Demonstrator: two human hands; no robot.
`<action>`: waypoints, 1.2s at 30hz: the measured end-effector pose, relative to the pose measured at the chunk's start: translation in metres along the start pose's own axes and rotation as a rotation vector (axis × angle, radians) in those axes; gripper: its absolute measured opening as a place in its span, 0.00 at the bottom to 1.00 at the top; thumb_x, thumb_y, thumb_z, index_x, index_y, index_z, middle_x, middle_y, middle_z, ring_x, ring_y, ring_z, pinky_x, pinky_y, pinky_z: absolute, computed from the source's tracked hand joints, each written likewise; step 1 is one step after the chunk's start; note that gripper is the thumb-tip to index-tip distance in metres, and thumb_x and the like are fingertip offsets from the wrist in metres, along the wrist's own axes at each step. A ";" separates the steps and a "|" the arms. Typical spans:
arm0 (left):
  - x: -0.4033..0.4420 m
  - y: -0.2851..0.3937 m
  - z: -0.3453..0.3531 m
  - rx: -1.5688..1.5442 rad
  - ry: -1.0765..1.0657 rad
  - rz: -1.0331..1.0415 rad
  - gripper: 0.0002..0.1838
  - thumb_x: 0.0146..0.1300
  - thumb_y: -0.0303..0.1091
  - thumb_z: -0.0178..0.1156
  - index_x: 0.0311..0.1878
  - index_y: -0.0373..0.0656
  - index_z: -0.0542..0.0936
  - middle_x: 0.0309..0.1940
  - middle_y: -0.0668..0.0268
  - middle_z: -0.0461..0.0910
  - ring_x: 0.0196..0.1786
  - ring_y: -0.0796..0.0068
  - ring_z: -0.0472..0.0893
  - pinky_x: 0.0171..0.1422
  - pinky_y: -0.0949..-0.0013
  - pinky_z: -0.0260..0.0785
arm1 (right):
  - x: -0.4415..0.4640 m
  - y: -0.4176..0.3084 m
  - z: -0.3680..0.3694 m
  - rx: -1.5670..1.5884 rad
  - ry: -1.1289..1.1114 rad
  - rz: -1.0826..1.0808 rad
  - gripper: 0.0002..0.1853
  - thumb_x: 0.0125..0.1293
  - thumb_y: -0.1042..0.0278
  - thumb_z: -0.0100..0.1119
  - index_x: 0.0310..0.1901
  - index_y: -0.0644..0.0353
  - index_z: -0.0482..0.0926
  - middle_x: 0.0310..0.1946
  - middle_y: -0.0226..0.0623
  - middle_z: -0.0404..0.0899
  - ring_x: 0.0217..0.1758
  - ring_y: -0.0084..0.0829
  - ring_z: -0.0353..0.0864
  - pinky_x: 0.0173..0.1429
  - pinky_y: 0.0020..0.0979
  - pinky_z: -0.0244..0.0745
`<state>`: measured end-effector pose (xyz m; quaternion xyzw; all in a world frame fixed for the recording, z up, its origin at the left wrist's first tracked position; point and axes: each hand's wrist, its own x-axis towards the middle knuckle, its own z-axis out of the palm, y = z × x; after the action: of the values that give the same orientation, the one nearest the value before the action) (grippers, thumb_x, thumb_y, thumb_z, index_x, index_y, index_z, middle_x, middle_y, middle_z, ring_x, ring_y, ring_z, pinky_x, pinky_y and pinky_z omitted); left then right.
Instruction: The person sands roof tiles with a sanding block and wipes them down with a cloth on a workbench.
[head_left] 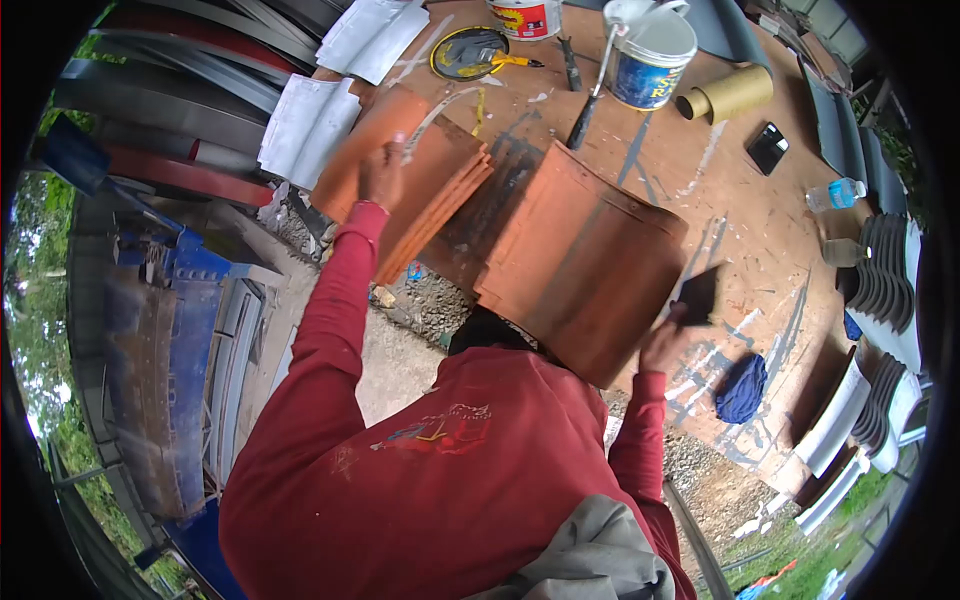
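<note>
My left hand [382, 175] is on the top tile of a stack of orange clay tiles [425, 215], its fingers at the tile's upper surface; the tile's left part is blurred. My right hand [662, 342] holds a dark flat pad [700, 296] beside the lower right edge of another orange tile [590, 260]. That tile lies in front of my body on the wooden table [770, 215] and has a darker stripe across its middle.
Paint buckets [650, 60], a black lid with a yellow brush [470, 53], a roller handle [583, 122], a brown roll [735, 95], a phone [768, 148], bottles [836, 194], a blue cloth [741, 388] and stacked grey tiles [888, 270] are around the table.
</note>
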<state>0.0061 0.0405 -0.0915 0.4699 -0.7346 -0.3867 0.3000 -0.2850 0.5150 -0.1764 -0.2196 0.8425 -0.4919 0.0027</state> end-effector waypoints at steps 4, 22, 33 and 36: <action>0.060 -0.096 -0.111 0.480 0.203 0.012 0.33 0.72 0.58 0.54 0.58 0.33 0.82 0.55 0.44 0.82 0.61 0.46 0.80 0.66 0.54 0.70 | 0.009 -0.175 0.011 0.554 0.090 0.221 0.22 0.80 0.59 0.52 0.60 0.72 0.75 0.50 0.45 0.84 0.47 0.33 0.87 0.52 0.33 0.80; -0.049 -0.157 -0.099 -0.850 0.437 -0.536 0.21 0.75 0.39 0.60 0.65 0.39 0.74 0.59 0.63 0.79 0.54 0.73 0.78 0.62 0.67 0.68 | 0.101 -0.299 0.348 -0.345 -0.807 0.047 0.44 0.69 0.28 0.51 0.53 0.75 0.80 0.47 0.75 0.80 0.61 0.64 0.78 0.61 0.51 0.73; -0.044 -0.188 -0.111 -0.721 0.481 -0.599 0.18 0.65 0.37 0.65 0.53 0.37 0.80 0.49 0.60 0.82 0.50 0.65 0.81 0.57 0.61 0.73 | 0.055 -0.384 0.309 -0.172 -0.484 -0.039 0.30 0.67 0.38 0.59 0.32 0.65 0.86 0.26 0.60 0.83 0.37 0.57 0.87 0.40 0.51 0.80; -0.062 -0.136 -0.127 -0.828 0.317 -0.410 0.18 0.66 0.38 0.62 0.55 0.38 0.80 0.50 0.60 0.83 0.51 0.61 0.83 0.58 0.58 0.76 | 0.032 -0.379 0.303 -0.206 -0.409 -0.238 0.33 0.68 0.39 0.59 0.31 0.71 0.81 0.29 0.65 0.80 0.35 0.62 0.83 0.41 0.54 0.77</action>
<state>0.1942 0.0261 -0.1452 0.4992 -0.3565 -0.6214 0.4874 -0.1077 0.0931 -0.0121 -0.4114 0.8382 -0.3457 0.0927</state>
